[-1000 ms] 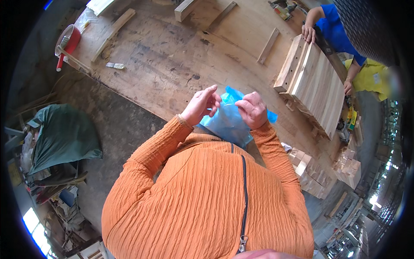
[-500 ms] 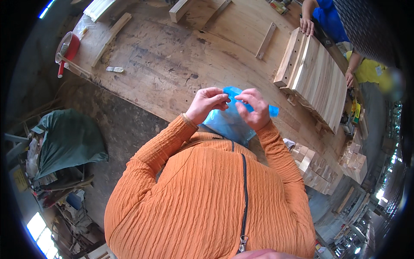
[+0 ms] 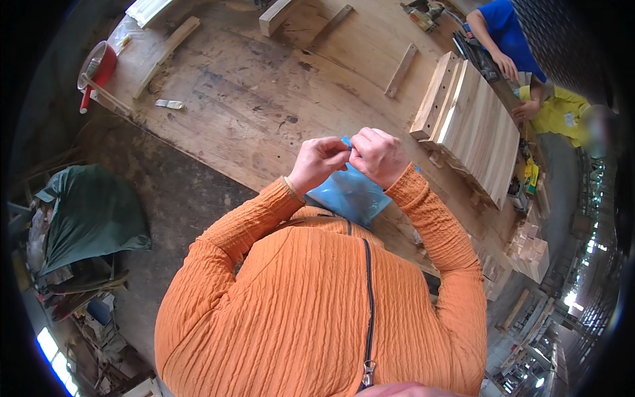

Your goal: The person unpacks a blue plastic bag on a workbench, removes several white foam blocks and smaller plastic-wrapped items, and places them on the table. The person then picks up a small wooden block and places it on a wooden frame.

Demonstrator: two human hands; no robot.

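A blue translucent plastic bag (image 3: 350,198) hangs below my hands at the table's near edge, in front of my orange top. Its gathered upper end is pinched between my left hand (image 3: 319,162) and my right hand (image 3: 379,157), which meet fingertip to fingertip. Both hands are closed, thumbs against forefingers, and a small blue tip of the bag pokes up between them. My right hand hides part of the bag's neck. What the bag contains cannot be made out.
The wooden table (image 3: 225,86) bears loose wood strips, a glued panel (image 3: 479,132) on the right and a paintbrush (image 3: 170,104). A red pan (image 3: 99,65) sits at its left corner. Stacked blocks (image 3: 529,251) stand right. Co-workers' hands (image 3: 506,67) are beyond the panel.
My right hand has moved left and closed on the bag's neck, meeting my left hand. The co-worker's hand has left the panel's top edge.
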